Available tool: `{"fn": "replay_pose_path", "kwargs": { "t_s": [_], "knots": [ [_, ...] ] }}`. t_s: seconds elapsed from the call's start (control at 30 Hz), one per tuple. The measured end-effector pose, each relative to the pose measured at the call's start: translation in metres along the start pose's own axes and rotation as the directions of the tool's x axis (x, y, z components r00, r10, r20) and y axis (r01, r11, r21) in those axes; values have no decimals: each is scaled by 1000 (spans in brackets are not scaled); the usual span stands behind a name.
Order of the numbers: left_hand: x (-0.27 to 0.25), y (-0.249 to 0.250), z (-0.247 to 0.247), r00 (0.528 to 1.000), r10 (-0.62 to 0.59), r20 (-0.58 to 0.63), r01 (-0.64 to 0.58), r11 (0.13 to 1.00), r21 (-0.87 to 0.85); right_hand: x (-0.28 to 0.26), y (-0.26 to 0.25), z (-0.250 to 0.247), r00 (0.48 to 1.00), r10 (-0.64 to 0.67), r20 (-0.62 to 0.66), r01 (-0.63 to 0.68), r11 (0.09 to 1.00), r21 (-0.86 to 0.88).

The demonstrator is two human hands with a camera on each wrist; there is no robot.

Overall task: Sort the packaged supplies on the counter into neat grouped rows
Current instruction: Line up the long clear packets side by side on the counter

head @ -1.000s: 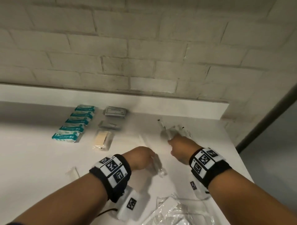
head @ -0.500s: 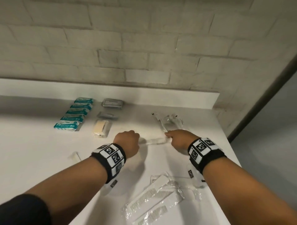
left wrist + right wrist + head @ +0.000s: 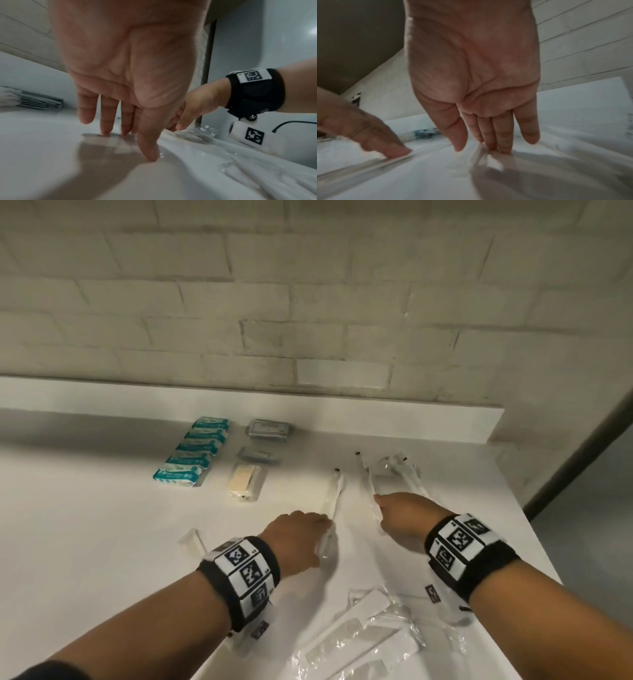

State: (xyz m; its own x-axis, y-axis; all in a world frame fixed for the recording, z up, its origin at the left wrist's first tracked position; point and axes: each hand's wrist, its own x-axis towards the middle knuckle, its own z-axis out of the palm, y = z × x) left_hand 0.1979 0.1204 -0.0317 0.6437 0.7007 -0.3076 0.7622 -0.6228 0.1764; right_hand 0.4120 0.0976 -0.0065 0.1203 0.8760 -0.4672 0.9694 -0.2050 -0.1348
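clear crinkly sleeves — left hand [image 3: 301, 537] and right hand [image 3: 404, 517] press flat.

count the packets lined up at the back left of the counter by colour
teal packs: 5
grey packets: 2
cream packet: 1
total: 8
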Motion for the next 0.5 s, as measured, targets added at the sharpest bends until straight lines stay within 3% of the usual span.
{"fn": "replay_pose_path", "kwargs": {
  "t_s": [0.1, 0.2, 0.3, 0.5],
  "knots": [
    [15, -3, -1, 998, 14, -55, -10, 996, 85, 2, -16, 1, 998, -58, -16, 58, 998, 1],
    [34, -10, -7, 995, -19, -96, 23, 999, 39, 12, -37, 1, 996, -93, -16, 93, 995, 18],
    [55, -23, -16, 993, -85, -88, 81, 996, -48, 35, -54, 4, 996, -95, 0, 94, 994, 51],
    [87, -44, -35, 996, -92, -17, 89, 990, -113, 74, -74, -9, 995, -87, -52, 90, 994, 68]
  ]
}}
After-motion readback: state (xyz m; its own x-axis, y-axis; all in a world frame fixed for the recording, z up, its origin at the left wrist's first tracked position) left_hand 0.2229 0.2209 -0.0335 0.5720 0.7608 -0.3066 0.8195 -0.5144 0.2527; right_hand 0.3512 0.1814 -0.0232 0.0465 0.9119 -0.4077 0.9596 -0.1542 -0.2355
